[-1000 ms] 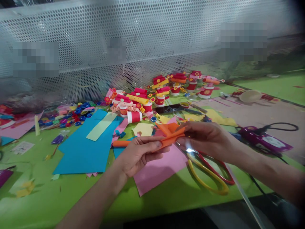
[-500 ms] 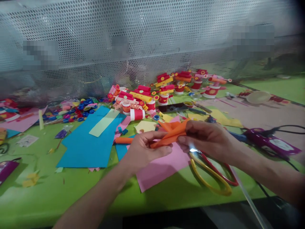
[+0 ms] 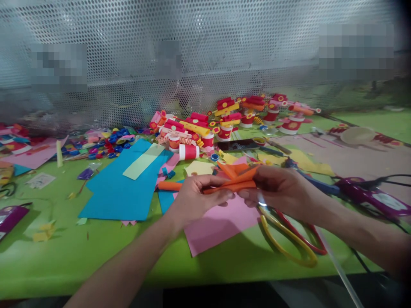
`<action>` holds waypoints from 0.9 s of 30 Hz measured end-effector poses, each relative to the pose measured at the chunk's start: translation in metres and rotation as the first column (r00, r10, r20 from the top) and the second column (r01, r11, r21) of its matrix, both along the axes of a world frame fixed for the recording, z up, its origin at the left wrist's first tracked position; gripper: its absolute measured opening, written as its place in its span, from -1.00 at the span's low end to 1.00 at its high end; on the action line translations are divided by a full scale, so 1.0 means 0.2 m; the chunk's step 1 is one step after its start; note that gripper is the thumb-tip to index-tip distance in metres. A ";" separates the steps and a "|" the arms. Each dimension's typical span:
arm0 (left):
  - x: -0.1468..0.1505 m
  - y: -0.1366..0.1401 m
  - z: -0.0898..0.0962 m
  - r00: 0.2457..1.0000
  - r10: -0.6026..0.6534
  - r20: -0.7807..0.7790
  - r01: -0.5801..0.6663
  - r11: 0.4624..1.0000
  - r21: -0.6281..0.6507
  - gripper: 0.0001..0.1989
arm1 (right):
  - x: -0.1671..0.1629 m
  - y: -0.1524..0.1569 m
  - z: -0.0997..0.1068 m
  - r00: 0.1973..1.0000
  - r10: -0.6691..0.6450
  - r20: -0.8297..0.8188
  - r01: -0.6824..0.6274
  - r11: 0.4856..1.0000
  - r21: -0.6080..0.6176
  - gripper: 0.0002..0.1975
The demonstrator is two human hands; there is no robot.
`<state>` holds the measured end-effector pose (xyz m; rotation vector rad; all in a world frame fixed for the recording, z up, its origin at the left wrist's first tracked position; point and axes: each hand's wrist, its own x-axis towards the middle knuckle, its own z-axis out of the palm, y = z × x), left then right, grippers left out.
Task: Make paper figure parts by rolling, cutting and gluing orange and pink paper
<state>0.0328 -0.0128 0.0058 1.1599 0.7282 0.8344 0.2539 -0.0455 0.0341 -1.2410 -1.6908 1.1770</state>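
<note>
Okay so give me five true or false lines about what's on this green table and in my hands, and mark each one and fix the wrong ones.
1. The left hand and the right hand both hold the orange paper. True.
2. Both handles of the scissors are yellow. False: one is yellow, the other red.
3. The pale green strip lies on the large blue paper. True.
4. The red-and-white cup nearest the hands stands upright. False: it lies on its side.
5. The pink sheet is to the right of the large blue paper. True.
</note>
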 end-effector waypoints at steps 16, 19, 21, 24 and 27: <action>-0.03 0.05 -0.02 0.997 0.062 0.042 -0.066 0.993 0.096 -0.58 | -0.06 0.09 0.04 1.000 0.004 0.000 -0.004 0.998 0.057 -0.67; -0.02 0.05 -0.03 0.995 0.097 0.034 -0.101 0.981 0.163 -0.62 | -0.05 0.10 0.02 1.000 0.028 0.014 -0.029 0.995 0.094 -0.68; -0.02 0.05 -0.03 0.993 0.116 0.035 -0.121 0.977 0.177 -0.65 | -0.03 0.10 0.01 0.999 0.024 0.032 -0.028 0.992 0.121 -0.66; -0.02 0.05 -0.04 0.991 0.120 0.051 -0.127 0.974 0.189 -0.66 | -0.03 0.11 -0.01 0.998 -0.018 0.054 0.010 0.989 0.150 -0.64; -0.03 0.07 -0.06 0.992 0.101 0.077 -0.115 0.972 0.204 -0.61 | -0.03 0.11 0.00 0.998 -0.035 0.058 0.026 0.990 0.142 -0.66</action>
